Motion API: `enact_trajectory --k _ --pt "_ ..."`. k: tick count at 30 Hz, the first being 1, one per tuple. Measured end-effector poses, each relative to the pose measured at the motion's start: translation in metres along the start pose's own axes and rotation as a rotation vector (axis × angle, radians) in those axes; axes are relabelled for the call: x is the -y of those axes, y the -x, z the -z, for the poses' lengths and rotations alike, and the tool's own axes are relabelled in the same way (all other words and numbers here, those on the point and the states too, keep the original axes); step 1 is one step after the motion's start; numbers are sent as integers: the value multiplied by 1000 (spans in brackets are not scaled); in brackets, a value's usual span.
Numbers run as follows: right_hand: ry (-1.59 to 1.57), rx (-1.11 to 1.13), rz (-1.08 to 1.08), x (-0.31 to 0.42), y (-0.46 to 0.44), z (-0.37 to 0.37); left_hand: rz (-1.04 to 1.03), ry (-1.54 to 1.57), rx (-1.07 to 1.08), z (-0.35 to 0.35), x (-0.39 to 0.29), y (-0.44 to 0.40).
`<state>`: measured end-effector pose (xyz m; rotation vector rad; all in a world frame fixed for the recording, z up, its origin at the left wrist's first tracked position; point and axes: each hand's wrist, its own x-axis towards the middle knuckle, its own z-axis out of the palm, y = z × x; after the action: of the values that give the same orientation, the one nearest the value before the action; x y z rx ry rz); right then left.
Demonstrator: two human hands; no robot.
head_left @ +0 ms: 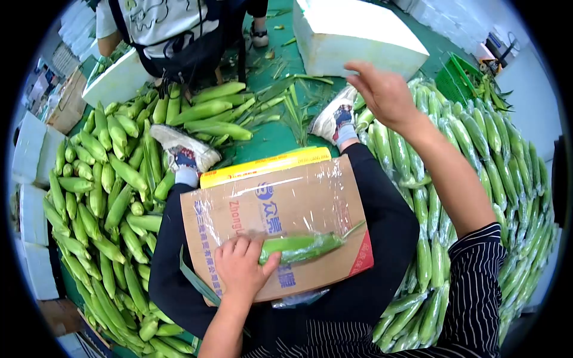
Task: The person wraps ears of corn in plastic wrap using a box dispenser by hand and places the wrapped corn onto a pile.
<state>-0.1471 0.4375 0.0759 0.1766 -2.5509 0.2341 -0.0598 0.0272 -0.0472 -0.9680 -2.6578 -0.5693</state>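
A cardboard sheet (pixel 218 209) lies across the lap, with clear film stretched over its surface. On it rests a green ear of corn (pixel 301 246), its stem pointing right, with film around it. My left hand (pixel 243 265) lies at the corn's left end, fingers spread over the film and the thumb beside the husk. Raised above the wrapped pile at the right, my right hand (pixel 382 92) is empty, its fingers apart. Beyond the cardboard's far edge lies a yellow box (pixel 265 167).
Unwrapped corn (pixel 119 203) is heaped at the left, film-wrapped corn (pixel 471 137) at the right. A white foam box (pixel 358 45) stands ahead. Another person (pixel 164 36) is at the upper left. A green basket (pixel 456 77) sits at the upper right.
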Motion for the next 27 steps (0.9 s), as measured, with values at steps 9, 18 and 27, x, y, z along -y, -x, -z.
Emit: enact_trajectory --k 9,18,27 --pt "-510 170 -185 96 34 -27 194 21 123 5 -10 -12" --pt "-240 396 -12 189 180 -58 -10 -102 427 -11 21 -57" --pt "0 226 137 188 141 -79 140 -335 91 -55 43 -132"
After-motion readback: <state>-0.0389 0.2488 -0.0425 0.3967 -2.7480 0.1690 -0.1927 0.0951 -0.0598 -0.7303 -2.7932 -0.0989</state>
